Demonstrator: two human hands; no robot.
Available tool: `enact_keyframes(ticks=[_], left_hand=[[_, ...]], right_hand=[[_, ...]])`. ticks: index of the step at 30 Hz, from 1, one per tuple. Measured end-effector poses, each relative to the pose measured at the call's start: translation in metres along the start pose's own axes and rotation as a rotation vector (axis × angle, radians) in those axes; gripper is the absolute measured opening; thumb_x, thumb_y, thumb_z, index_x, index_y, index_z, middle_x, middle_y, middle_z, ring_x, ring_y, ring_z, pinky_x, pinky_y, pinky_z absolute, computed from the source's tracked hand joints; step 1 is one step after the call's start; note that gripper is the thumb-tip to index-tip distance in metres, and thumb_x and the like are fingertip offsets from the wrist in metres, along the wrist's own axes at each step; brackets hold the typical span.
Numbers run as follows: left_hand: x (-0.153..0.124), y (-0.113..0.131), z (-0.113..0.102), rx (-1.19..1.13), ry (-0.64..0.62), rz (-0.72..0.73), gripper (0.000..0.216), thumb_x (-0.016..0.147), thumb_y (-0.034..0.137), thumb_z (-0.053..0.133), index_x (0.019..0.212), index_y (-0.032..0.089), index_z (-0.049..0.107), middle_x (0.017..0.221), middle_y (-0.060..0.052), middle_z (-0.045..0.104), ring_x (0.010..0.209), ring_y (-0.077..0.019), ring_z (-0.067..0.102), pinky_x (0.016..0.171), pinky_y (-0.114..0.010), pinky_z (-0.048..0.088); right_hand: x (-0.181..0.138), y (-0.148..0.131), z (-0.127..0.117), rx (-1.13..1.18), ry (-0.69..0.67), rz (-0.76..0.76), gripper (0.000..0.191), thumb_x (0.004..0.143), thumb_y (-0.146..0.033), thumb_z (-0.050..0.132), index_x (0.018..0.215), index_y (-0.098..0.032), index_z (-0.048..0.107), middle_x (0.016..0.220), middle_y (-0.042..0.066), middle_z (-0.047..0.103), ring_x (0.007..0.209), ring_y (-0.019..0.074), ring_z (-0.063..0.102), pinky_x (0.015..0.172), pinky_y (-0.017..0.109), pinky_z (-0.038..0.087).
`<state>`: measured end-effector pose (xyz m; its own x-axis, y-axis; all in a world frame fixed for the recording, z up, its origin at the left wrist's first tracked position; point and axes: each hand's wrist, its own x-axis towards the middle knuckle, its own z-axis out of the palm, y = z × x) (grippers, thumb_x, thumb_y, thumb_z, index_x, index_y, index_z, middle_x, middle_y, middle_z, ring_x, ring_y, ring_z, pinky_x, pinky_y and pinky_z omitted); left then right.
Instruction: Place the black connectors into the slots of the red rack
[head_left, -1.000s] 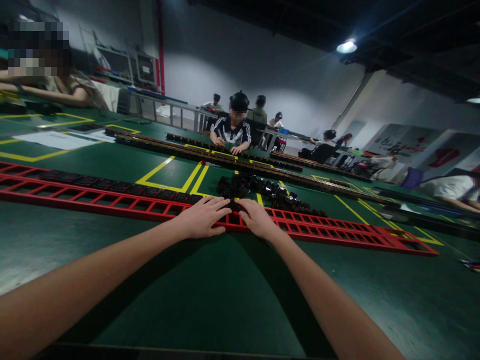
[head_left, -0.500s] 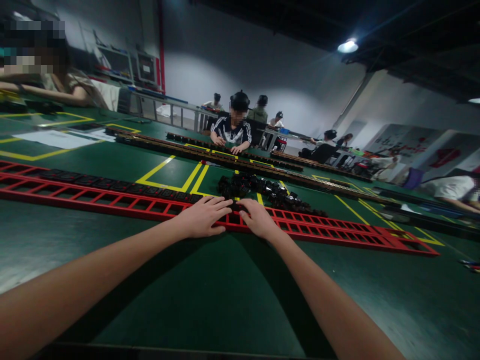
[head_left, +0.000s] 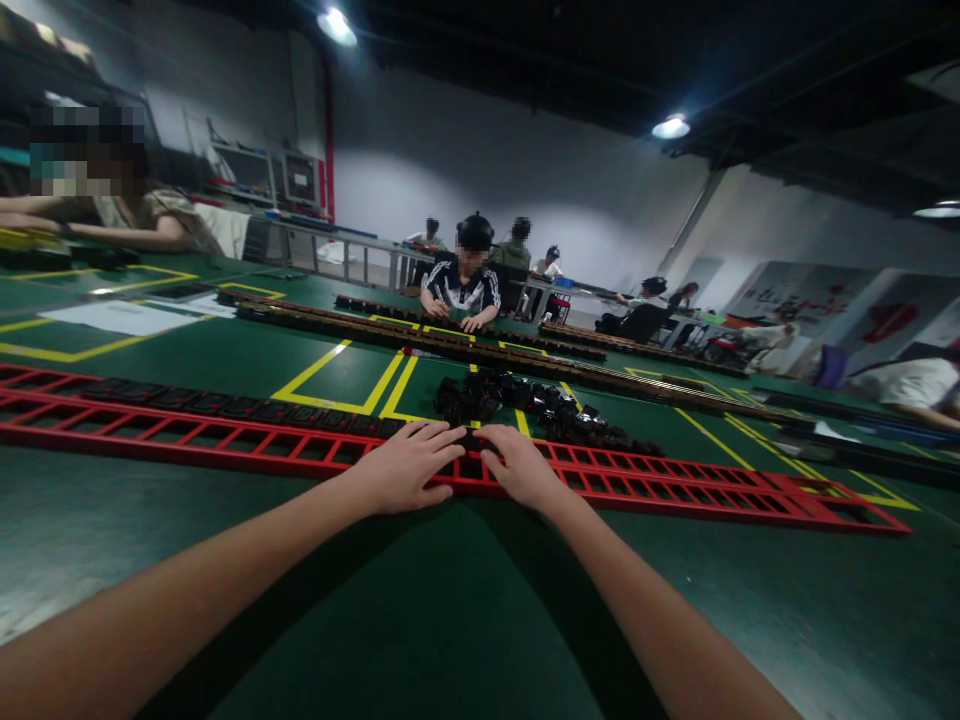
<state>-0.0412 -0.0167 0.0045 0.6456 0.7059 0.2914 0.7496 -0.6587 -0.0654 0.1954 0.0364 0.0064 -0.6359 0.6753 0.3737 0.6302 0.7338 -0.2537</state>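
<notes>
A long red slotted frame lies across the green table. My left hand rests flat on it near the middle, fingers stretched out. Close beside it, my right hand also lies flat on the frame, its fingertips almost touching those of the left. The frame's far row, left of my hands, is filled with black parts. A heap of loose black parts lies just beyond my fingers. Whether anything sits under my fingertips is hidden.
Yellow tape lines mark the table. Further long frames lie behind the heap. A person in a black and white top sits across the table, another at the far left, more at the back and right. Papers lie at left.
My hands have kept their place on the red frame. The camera has tilted up a little, so everything sits lower in the picture.
</notes>
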Motion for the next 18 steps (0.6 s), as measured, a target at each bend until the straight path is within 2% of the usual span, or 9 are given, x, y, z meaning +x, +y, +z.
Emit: enact_keyframes(ticks=[7, 13, 18], left_hand=[[0.0, -0.001, 0.001, -0.01, 0.018, 0.009, 0.053, 0.094, 0.049, 0.056, 0.139, 0.022, 0.052, 0.159, -0.009, 0.037, 0.144, -0.0326, 0.036, 0.116, -0.05, 0.029], [-0.001, -0.001, 0.0, -0.001, 0.005, 0.003, 0.052, 0.094, 0.047, 0.056, 0.139, 0.022, 0.052, 0.159, -0.008, 0.036, 0.143, -0.0322, 0.037, 0.116, -0.05, 0.03], [-0.001, -0.001, 0.001, 0.002, 0.007, 0.005, 0.051, 0.094, 0.048, 0.055, 0.139, 0.023, 0.053, 0.159, -0.007, 0.036, 0.143, -0.0321, 0.038, 0.115, -0.049, 0.03]], right_hand=[[0.0, -0.004, -0.004, 0.0, -0.005, 0.012, 0.034, 0.095, -0.02, 0.051, 0.127, -0.015, 0.063, 0.127, 0.012, 0.065, 0.116, 0.0237, 0.059, 0.106, 0.043, 0.045], [0.001, -0.004, -0.004, -0.001, -0.013, 0.017, 0.035, 0.096, -0.024, 0.051, 0.129, -0.018, 0.061, 0.13, 0.011, 0.063, 0.121, 0.0233, 0.057, 0.108, 0.043, 0.044], [0.001, -0.003, -0.014, -0.17, -0.047, 0.099, 0.037, 0.1, -0.033, 0.047, 0.132, -0.019, 0.06, 0.14, 0.013, 0.057, 0.129, 0.0271, 0.052, 0.108, 0.047, 0.043]])
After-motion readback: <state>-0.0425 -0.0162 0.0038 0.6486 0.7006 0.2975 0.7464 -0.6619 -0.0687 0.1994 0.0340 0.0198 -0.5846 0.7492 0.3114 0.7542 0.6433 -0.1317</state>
